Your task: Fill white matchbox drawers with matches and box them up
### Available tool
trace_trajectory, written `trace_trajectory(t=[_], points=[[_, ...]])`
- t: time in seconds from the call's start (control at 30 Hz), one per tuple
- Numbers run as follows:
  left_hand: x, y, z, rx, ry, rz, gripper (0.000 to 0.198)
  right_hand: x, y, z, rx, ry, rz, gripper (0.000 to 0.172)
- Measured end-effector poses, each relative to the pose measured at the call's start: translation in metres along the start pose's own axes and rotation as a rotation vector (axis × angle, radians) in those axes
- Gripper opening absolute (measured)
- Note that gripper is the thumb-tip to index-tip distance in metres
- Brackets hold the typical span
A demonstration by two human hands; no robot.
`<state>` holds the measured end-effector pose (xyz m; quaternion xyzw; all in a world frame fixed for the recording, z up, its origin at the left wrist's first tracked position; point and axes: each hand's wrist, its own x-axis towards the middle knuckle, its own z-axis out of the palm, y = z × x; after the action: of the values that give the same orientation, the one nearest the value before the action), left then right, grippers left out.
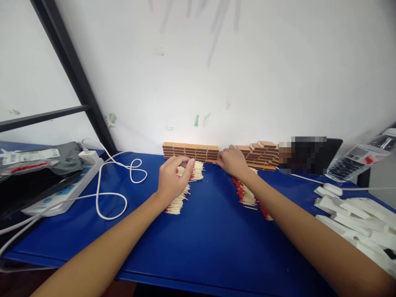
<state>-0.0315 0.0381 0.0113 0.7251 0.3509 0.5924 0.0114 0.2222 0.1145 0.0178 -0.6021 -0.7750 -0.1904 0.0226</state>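
My left hand (pixel 175 177) is over the left pile of matches (pixel 177 203), its fingers curled and its thumb reaching toward the forefinger. Whatever lies between those fingertips is too small to make out. More matches (pixel 198 171) with red heads show just past the thumb. Against the wall, my right hand (pixel 232 160) has its bent fingers on a low matchbox at the right end of the left stack of matchboxes (pixel 190 152). A second stack of matchboxes (pixel 258 154) stands right of this hand, with some boxes leaning. Beneath the right wrist lies another pile of matches (pixel 244 193), partly hidden.
On the left are a white power strip (pixel 89 169), a looped white cable (pixel 99 194) and a dark plastic bag (pixel 66 159). At the right stand a dark tablet-like panel (pixel 331 152) and a clear bottle (pixel 359 159), with white pieces (pixel 355 218) heaped in front.
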Motion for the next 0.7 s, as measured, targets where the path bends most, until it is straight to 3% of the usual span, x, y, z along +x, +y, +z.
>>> trace_trajectory(t=[0.37,0.47,0.53,0.6,0.63,0.7], points=[[-0.002,-0.006,0.002,0.035,0.007,0.041,0.022,0.004,-0.005,0.007,0.16,0.067,0.096,0.035],[0.004,0.0,-0.001,0.062,-0.001,0.129,0.019,0.001,-0.001,0.004,0.247,0.083,0.111,0.026],[0.008,0.021,-0.01,0.052,-0.048,0.297,0.01,-0.011,0.002,0.0,0.291,0.109,0.116,0.024],[0.008,0.057,-0.025,-0.008,-0.151,0.43,0.009,-0.031,0.005,-0.005,0.326,0.15,0.114,0.025],[0.006,0.078,-0.034,-0.039,-0.237,0.432,0.017,-0.044,0.007,-0.007,0.345,0.178,0.108,0.025],[-0.006,0.117,-0.048,-0.082,-0.297,0.371,0.028,-0.071,0.011,-0.01,0.429,0.286,0.07,0.022]])
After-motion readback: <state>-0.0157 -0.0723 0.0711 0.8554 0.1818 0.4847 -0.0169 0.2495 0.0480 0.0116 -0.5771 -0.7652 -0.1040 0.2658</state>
